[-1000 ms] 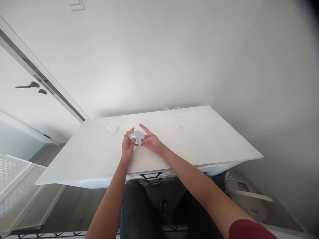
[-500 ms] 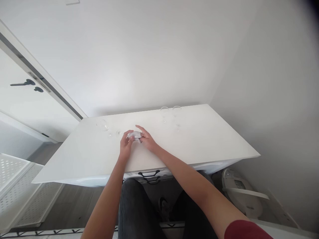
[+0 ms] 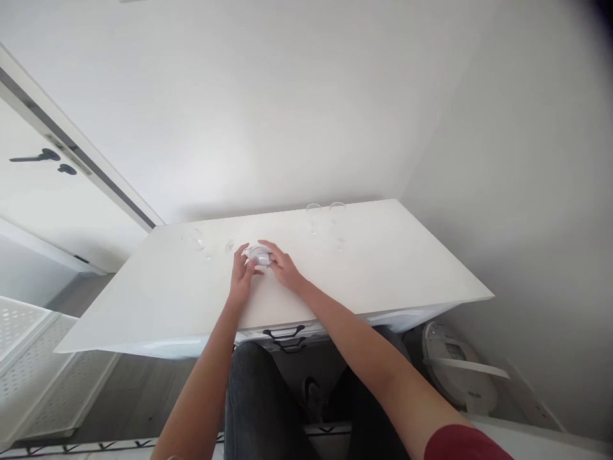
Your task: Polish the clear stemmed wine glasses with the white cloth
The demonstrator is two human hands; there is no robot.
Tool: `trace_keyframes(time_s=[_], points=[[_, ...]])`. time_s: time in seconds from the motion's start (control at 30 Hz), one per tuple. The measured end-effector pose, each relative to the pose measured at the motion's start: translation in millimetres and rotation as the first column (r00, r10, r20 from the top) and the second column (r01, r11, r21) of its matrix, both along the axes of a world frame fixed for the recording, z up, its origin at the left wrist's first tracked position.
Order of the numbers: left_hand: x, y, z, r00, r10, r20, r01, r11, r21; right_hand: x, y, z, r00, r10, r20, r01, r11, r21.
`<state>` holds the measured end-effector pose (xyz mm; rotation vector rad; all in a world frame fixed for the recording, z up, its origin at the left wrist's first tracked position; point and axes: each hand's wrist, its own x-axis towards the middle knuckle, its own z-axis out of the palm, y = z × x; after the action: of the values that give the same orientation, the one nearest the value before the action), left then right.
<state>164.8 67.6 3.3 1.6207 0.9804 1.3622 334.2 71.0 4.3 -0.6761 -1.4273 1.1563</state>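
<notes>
My left hand (image 3: 242,273) and my right hand (image 3: 283,265) meet over the white tabletop, both curled round a small clear and whitish object (image 3: 259,255), apparently a glass with a pale cloth. My left thumb and fingers grip its left side. The right fingers press into its right end, with the index finger stretched along the top. A clear disc like a glass foot (image 3: 230,246) shows just left of my left fingers; whether it joins the held piece I cannot tell. Farther left is a clear stemmed glass (image 3: 194,239).
Two clear stemmed glasses (image 3: 313,217) (image 3: 338,217) stand near the back of the white table (image 3: 383,275). Black drawer handles (image 3: 283,332) are below its front edge. A white appliance (image 3: 457,367) sits at right, white perforated baskets (image 3: 62,377) at left.
The held object has turned in my hands and shifted slightly away from me. My left fingers have spread a little, and the clear disc has moved back. The view has tilted slightly.
</notes>
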Motion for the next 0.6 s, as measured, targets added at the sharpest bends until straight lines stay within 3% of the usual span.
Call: trace_keyframes(time_s=[0.07, 0.17, 0.27, 0.33, 0.47, 0.6], points=[[-0.4, -0.5, 0.6, 1.0, 0.016, 0.015, -0.016, 1.0, -0.006, -3.0, -4.5, 1.9, 0.993, 0.006, 0.118, -0.018, 0.995, 0.096], [2.2, -3.3, 3.0, 0.999, 0.021, -0.027, -0.018, 0.995, 0.097, -0.1, -4.8, 5.2, 0.995, 0.077, -0.06, -0.081, 0.994, -0.071], [4.8, -5.2, 4.6, 0.998, -0.046, -0.034, 0.05, 0.99, 0.132, 7.8, -1.1, 6.8, 0.954, 0.066, -0.293, -0.145, 0.955, -0.257], [4.0, -4.8, 4.1, 0.999, -0.042, -0.023, 0.044, 0.994, 0.096, 9.8, -0.5, 6.3, 0.958, 0.046, -0.284, -0.124, 0.957, -0.263], [-0.1, -3.2, 2.4, 0.993, 0.118, -0.016, -0.117, 0.992, 0.054, 3.9, -3.1, 4.1, 0.987, 0.074, -0.141, -0.099, 0.98, -0.175], [2.4, -6.0, 5.7, 0.998, 0.034, 0.048, -0.039, 0.993, 0.113, 3.4, -1.6, 4.9, 0.915, 0.12, -0.384, -0.262, 0.903, -0.341]])
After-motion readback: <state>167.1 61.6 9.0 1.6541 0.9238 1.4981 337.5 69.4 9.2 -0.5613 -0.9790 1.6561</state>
